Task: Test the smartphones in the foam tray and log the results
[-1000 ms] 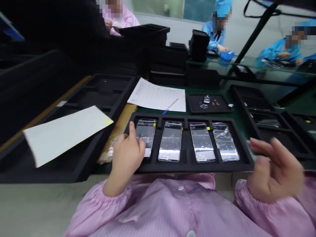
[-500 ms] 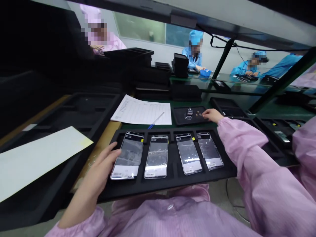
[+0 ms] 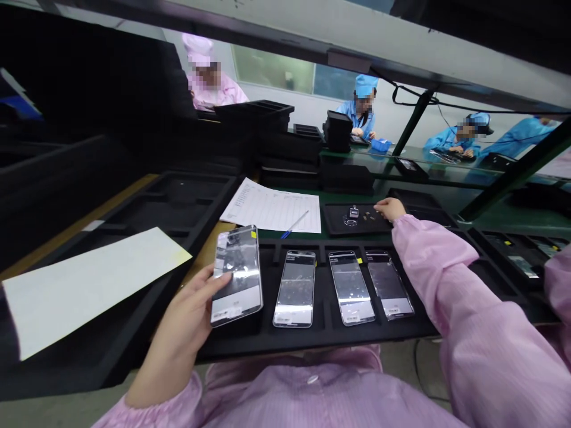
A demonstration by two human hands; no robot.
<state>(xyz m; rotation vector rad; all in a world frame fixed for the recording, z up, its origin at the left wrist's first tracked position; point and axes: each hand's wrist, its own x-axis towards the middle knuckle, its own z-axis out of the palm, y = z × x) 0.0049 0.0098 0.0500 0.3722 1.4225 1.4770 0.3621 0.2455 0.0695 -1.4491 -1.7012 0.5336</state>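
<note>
My left hand grips the left edge of a smartphone, thumb on its screen; the phone is tilted and raised from the black foam tray. Three more smartphones lie screen up in that tray: one in the middle left, another beside it, and one at the right end. Over the right side of a small black tray, my right hand has its fingertips pinched; whatever they hold is too small to make out. Small brownish pieces and a metal tally counter lie in the small tray.
A printed sheet with a blue pen lies behind the phones. At left, a pale card rests on a large black tray. An overhead shelf spans the bench. Co-workers in pink and blue sit beyond; a pink sleeve is at right.
My left hand has closed on the leftmost phone and lifted and tilted it from the tray. My right hand stays pinched at the small tray. The view has shifted slightly.
</note>
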